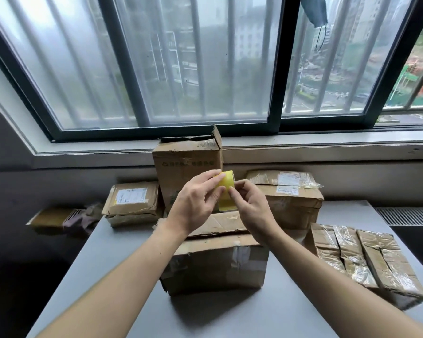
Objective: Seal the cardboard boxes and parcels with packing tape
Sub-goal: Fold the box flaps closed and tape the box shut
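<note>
Two hands busy: left hand (195, 206) grips tape roll (226, 191), right hand (250, 203) pinches its edge; crooked pull could rip tape.

The roll of tape (226, 191) is glossy, translucent yellow plastic. The front box (215, 262) is dull brown corrugated cardboard, creased and scuffed, with cloudy patches of clear tape on its face. The right-hand parcel (366, 259) gleams: crinkled, shiny clear tape laid over cardboard. The tall box (186, 172) at the back is matt card with ragged, torn edges. The left parcel (132, 211) carries a smooth white paper label (130, 195). The tabletop (108, 252) is smooth, matt grey. The window frame (275, 69) looks like dark painted metal, and the left pane (83, 57) is frosted glass.
</note>
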Tool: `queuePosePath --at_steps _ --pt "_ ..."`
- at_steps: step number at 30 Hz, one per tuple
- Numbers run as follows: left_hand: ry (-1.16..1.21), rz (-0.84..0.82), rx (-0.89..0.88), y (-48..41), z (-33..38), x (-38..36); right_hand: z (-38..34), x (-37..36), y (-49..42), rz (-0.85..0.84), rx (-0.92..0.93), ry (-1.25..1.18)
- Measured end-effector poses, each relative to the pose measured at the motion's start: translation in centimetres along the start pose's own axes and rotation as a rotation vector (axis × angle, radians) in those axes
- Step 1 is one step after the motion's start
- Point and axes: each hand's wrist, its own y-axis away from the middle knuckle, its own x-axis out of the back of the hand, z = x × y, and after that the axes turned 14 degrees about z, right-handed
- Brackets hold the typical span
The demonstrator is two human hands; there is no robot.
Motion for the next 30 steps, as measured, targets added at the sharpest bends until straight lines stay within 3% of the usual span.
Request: queuePosePath --at_steps 3,9,14,19,24,27,30 --pt "0.031 -0.034 0.076 0.2 -0.2 0.9 -0.5 -1.0 -0.3 0.009 -0.072 -0.052" --pt "0.097 0.129 0.356 -0.6 -0.2 2.2 -0.9 -2.7 0.4 -0.003 -0.015 -0.007" --pt "0.122 0.120 0.581 -1.4 0.1 2.9 -0.9 -3.4 0.5 -0.034 0.055 0.091" --pt "0.008 -0.006 0.611 -1.9 0.5 2.6 -0.3 -3.1 0.5 -0.068 0.122 0.172" --pt "-0.056 -0.085 0.638 -1.9 0.0 2.1 -0.1 -2.1 0.5 -0.316 0.124 0.249" --pt "-0.087 -0.047 0.612 -1.6 0.0 1.8 0.1 -2.1 0.3 -0.265 0.240 0.432" --pt "-0.060 0.009 0.577 -1.5 0.2 1.8 0.4 -2.2 -0.3 -0.183 0.174 0.463"
